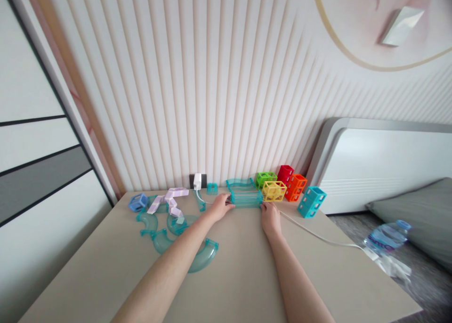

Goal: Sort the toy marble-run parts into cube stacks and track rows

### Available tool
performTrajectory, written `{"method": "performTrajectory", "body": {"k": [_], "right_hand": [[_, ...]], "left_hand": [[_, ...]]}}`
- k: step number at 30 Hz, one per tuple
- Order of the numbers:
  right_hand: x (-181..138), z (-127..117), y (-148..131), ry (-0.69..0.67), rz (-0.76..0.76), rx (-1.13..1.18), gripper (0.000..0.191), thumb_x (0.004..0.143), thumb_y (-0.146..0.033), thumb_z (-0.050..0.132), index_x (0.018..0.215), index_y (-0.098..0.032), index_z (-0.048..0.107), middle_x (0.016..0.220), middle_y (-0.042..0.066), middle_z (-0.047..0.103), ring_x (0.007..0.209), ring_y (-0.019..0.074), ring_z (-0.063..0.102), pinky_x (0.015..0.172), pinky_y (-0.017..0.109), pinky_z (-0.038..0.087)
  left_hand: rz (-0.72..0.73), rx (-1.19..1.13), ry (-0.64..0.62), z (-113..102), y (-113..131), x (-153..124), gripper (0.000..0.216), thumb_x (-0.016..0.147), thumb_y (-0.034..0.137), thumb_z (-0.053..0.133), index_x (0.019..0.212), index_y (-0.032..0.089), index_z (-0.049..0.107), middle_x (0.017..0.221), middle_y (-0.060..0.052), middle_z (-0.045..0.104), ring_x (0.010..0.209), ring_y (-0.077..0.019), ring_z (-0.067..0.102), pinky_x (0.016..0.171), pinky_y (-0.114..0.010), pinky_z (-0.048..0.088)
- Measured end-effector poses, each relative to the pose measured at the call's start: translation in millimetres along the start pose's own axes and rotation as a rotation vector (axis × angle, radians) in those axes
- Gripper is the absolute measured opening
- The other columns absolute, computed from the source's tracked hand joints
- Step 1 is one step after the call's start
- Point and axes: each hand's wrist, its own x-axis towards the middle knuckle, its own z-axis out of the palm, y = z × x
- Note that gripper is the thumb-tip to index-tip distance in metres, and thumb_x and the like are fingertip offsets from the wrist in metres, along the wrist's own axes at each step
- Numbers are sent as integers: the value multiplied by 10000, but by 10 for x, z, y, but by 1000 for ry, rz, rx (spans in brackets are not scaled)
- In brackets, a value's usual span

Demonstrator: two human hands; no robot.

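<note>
A straight translucent teal track piece lies crosswise near the back of the table. My left hand is closed on its left end, and the fingers of my right hand close on the right end. Just behind it is another teal track piece, partly overlapped in view. Close to my right hand stands a yellow open-frame block, with a green block behind. Curved teal track pieces are spread on the left, partly hidden by my left forearm.
Red, orange and teal blocks stand at the right. Lilac pieces and a blue block sit left. A white charger at the wall feeds a cable across the table. Beyond its right edge lies a bottle.
</note>
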Motion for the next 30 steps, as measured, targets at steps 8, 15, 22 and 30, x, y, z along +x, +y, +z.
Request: {"method": "performTrajectory", "body": {"k": [8,15,22,30], "right_hand": [[-5,5,-5,11,-8,-8,262,884,-162,495,913,-141,754,956,138,722,894,255,661,774,291,457],[-3,11,8,13,-7,-10,261,880,-185,501,927,-153,756,972,135,720,923,261,663,804,299,469],[-3,14,21,7,-21,-10,276,876,-207,489,921,-133,752,980,145,724,915,263,668,799,303,473],[34,47,48,4,-21,0,262,859,-225,508,889,-125,748,941,157,725,912,278,667,770,308,465]], "left_hand": [[26,38,0,53,-38,19,385,730,148,768,1090,144,632,1043,-113,719,900,-241,711,836,-396,574],[106,173,-13,-21,145,-93,489,747,127,722,1211,180,576,1177,-115,645,1030,-254,661,923,-397,538],[236,406,8,-579,427,-619,161,919,216,523,1024,249,640,1112,-51,615,1044,-230,637,986,-353,471],[114,645,157,-1224,208,-1019,194,924,208,482,1076,205,602,1081,-109,626,1074,-282,605,958,-423,471]]}}
